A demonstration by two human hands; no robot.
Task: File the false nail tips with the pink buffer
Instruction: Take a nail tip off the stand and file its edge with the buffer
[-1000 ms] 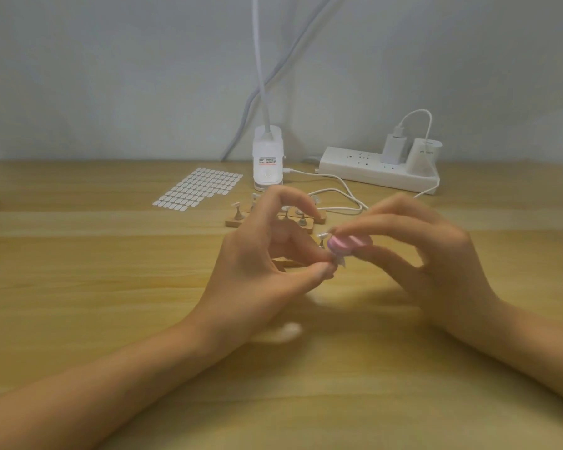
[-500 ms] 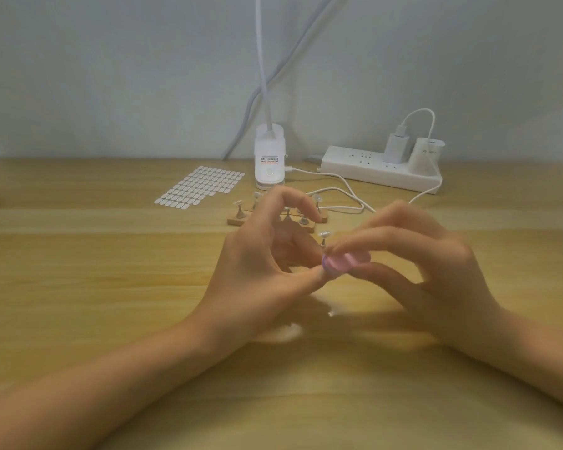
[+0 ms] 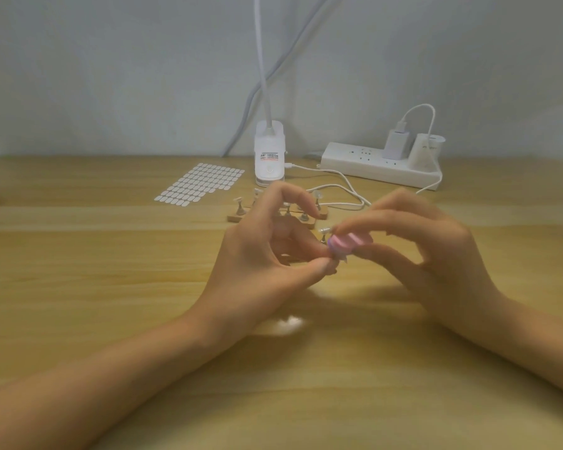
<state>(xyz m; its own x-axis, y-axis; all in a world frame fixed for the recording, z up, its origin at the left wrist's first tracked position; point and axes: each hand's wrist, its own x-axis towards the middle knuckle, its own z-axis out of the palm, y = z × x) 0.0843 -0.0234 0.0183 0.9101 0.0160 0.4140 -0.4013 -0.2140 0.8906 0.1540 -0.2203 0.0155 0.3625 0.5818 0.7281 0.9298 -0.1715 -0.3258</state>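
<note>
I see the left hand (image 3: 267, 254) pinching a false nail tip (image 3: 338, 259) above the worktop (image 3: 111, 287), presumably steadying it, while the right hand's (image 3: 436, 254) fingers (image 3: 387, 222) grip the pink buffer (image 3: 348, 243) against it.

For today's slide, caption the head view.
Right hand holds pink buffer against nail tip pinched in left hand, over wooden table.

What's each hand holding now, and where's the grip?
Right hand pinches the pink buffer by its right end. Left hand pinches a false nail tip between thumb and fingertip; which part cannot be told.
</note>
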